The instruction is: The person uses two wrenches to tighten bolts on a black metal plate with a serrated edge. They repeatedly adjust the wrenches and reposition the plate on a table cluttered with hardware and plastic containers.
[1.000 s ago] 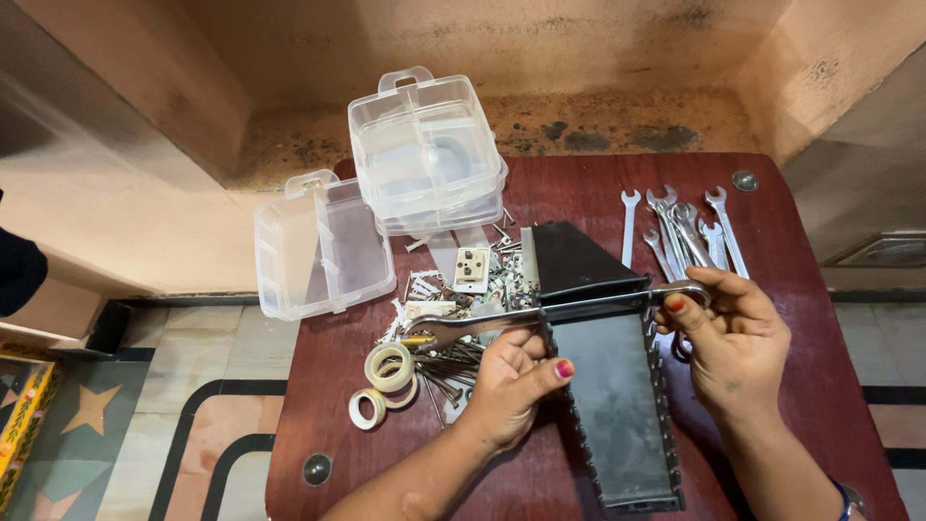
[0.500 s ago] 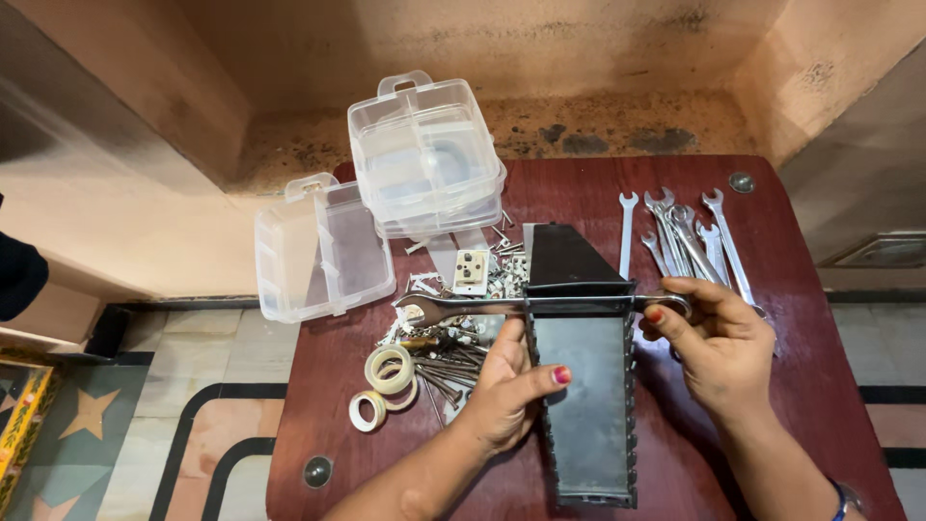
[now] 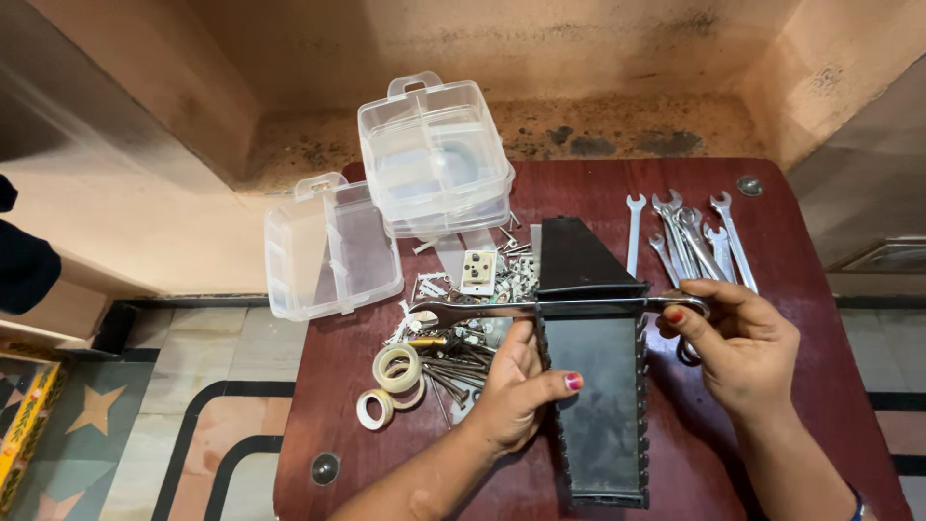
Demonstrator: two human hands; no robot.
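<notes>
Long spanner across black tray

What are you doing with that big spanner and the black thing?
A person holds a long spanner across a black tool roll lying open on a dark red table. The right hand grips one end of the spanner, while the left hand steadies the roll's edge. More spanners lie at the back right. Nails, screws and tape rolls sit to the left, near two clear plastic boxes.
</notes>
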